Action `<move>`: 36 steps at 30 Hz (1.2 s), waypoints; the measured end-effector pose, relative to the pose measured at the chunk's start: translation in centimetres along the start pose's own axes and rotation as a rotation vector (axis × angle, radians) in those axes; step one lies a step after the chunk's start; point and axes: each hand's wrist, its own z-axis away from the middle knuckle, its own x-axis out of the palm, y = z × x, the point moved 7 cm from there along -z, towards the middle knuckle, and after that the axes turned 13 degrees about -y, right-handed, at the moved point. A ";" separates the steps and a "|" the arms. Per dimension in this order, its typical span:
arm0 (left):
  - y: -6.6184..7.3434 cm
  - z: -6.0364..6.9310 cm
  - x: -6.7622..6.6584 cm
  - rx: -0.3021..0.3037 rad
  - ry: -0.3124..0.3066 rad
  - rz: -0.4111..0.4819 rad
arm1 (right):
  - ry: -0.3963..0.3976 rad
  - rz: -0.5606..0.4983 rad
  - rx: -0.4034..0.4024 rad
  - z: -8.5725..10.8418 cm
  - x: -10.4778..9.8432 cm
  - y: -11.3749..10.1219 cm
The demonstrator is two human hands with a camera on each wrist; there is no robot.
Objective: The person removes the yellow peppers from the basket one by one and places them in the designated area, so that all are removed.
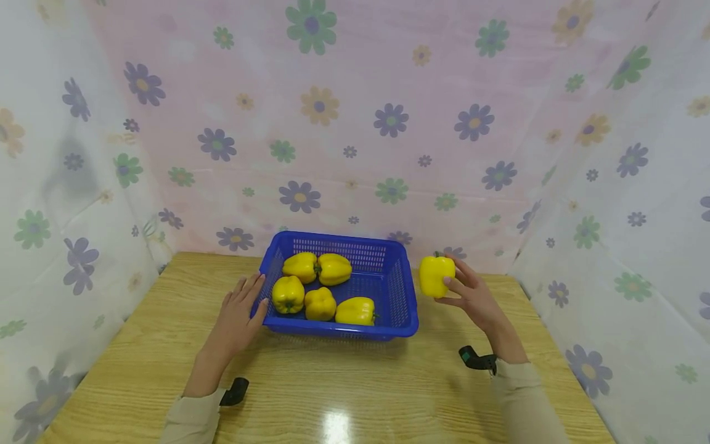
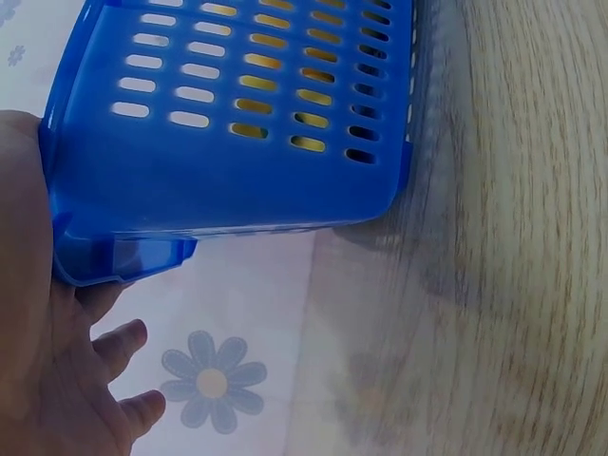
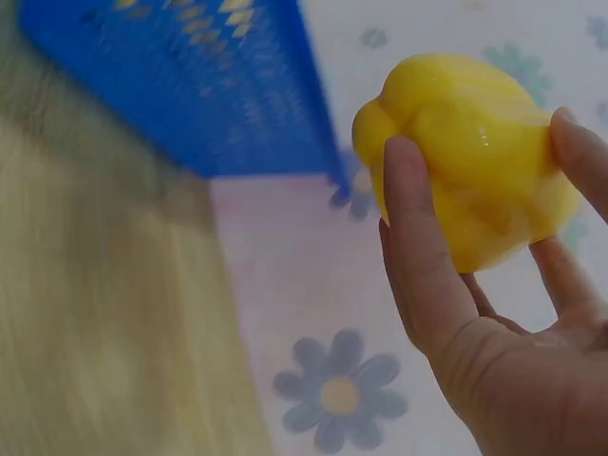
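Note:
A yellow bell pepper (image 1: 436,276) is gripped by the right hand (image 1: 478,300), just right of the blue basket (image 1: 344,332). In the right wrist view, fingers curve round the pepper (image 3: 465,161), which is off the table. Several yellow peppers lie in the basket, among them one (image 1: 288,295) at its left and one (image 1: 355,311) near the front wall. The left hand (image 1: 238,317) rests against the basket's left rim with fingers extended; in the left wrist view the hand (image 2: 47,370) touches the outside of the basket (image 2: 228,180).
The basket stands toward the back of a wooden table (image 1: 310,394). Flower-patterned cloth (image 1: 355,166) hangs behind the table and on both sides. A black wrist camera (image 1: 235,391) sits at the left sleeve, another (image 1: 476,359) at the right.

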 end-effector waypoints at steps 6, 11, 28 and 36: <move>0.0 -0.1 0.0 0.000 0.003 -0.003 | 0.001 0.025 0.078 -0.1 -1.7 3.4; 0.1 -0.1 0.0 -0.003 0.005 -0.011 | -0.013 0.013 0.163 -0.3 -2.4 6.1; 0.2 0.1 -0.2 0.003 0.010 -0.004 | -0.098 0.056 0.347 -3.0 -2.6 8.4; 0.2 0.0 -0.1 0.013 0.008 -0.003 | -0.091 0.039 0.385 -4.3 -2.2 8.0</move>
